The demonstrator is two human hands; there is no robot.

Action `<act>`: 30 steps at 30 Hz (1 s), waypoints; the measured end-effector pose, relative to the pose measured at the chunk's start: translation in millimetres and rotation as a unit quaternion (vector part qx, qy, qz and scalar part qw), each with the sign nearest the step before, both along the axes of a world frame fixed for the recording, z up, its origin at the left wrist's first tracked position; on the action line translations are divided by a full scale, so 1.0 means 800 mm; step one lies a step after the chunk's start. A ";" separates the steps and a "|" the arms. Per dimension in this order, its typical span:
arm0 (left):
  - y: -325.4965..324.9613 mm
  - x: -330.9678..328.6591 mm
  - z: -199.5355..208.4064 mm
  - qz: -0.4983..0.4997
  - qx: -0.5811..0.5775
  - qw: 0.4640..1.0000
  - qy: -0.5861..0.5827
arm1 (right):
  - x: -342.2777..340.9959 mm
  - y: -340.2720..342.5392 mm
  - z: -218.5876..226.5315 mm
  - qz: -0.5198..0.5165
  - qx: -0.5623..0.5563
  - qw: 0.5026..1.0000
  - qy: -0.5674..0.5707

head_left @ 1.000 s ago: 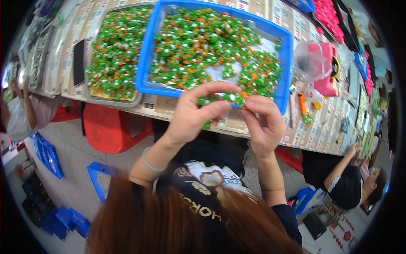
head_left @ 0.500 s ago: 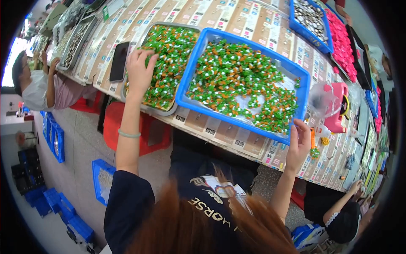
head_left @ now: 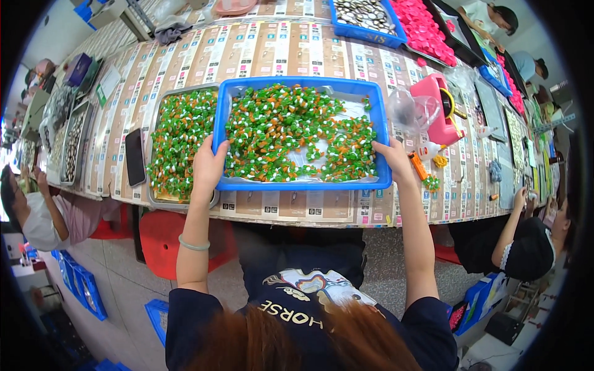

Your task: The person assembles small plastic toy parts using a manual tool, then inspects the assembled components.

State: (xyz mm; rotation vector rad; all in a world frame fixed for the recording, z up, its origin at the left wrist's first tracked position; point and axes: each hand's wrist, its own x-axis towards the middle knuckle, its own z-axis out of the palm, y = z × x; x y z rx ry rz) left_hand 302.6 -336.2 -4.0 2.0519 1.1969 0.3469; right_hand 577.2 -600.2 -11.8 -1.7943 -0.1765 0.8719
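Note:
A shallow blue plastic tray (head_left: pixel 303 185) lies on the table before me, lined with clear plastic sheet. Small green, orange and white pieces (head_left: pixel 278 127) fill most of it, with a bare patch of liner near the front middle. My left hand (head_left: pixel 209 162) grips the tray's left wall, thumb over the rim. On the opposite wall my right hand (head_left: pixel 393 159) holds on the same way; the fingers of both hands are partly hidden. Left of the blue tray, close against it, is a metal tray (head_left: pixel 152 185) heaped with the same kind of pieces.
A dark phone (head_left: pixel 135 157) lies beside the metal tray. To the right are a pink container (head_left: pixel 437 106), a white bottle (head_left: pixel 428 150) and an orange tool (head_left: pixel 417 166). Farther back stand a blue crate (head_left: pixel 371 37) and pink pieces (head_left: pixel 422 29). Co-workers sit at both sides.
My left hand has left the metal tray and taken the blue tray's left wall. My right hand has moved up its right wall. The view has turned, and the blue tray appears straighter.

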 end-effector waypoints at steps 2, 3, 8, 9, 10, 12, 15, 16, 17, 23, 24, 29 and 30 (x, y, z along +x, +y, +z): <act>-0.003 -0.002 -0.010 0.006 -0.001 0.999 -0.033 | -0.003 -0.006 -0.001 -0.018 0.034 0.999 -0.016; -0.002 -0.003 -0.017 0.019 -0.003 0.998 -0.067 | -0.004 -0.008 0.001 -0.019 0.036 0.999 -0.017; 0.008 0.027 -0.028 0.015 0.003 0.983 -0.183 | 0.015 -0.020 -0.004 -0.043 0.090 0.995 -0.025; 0.015 0.037 -0.027 0.013 0.007 0.979 -0.204 | 0.020 -0.018 -0.004 -0.053 0.118 0.991 -0.021; 0.022 0.044 -0.024 0.014 0.015 0.974 -0.224 | 0.019 -0.009 0.004 -0.046 0.150 0.988 -0.011; 0.039 0.064 -0.025 0.004 0.032 0.968 -0.250 | 0.020 0.003 0.033 -0.031 0.209 0.977 0.016; 0.057 0.082 -0.019 -0.005 -0.022 0.960 -0.278 | 0.014 0.007 0.072 -0.036 0.234 0.971 -0.037; 0.057 0.085 -0.020 -0.009 -0.048 0.961 -0.271 | 0.014 0.002 0.089 -0.025 0.232 0.971 -0.052; 0.054 0.084 -0.020 -0.008 -0.048 0.961 -0.274 | 0.009 -0.005 0.113 -0.006 0.220 0.972 -0.076; -0.022 0.058 -0.033 -0.036 -0.320 0.908 -0.267 | -0.035 -0.062 0.204 -0.020 0.195 0.975 -0.101; -0.035 0.055 -0.036 -0.054 -0.335 0.900 -0.273 | -0.042 -0.074 0.208 -0.008 0.204 0.973 -0.104; -0.077 0.040 -0.045 -0.084 -0.372 0.853 -0.356 | -0.056 -0.117 0.186 -0.098 0.271 0.954 -0.078; -0.083 0.038 -0.042 -0.083 -0.372 0.849 -0.366 | -0.054 -0.121 0.184 -0.070 0.285 0.953 -0.080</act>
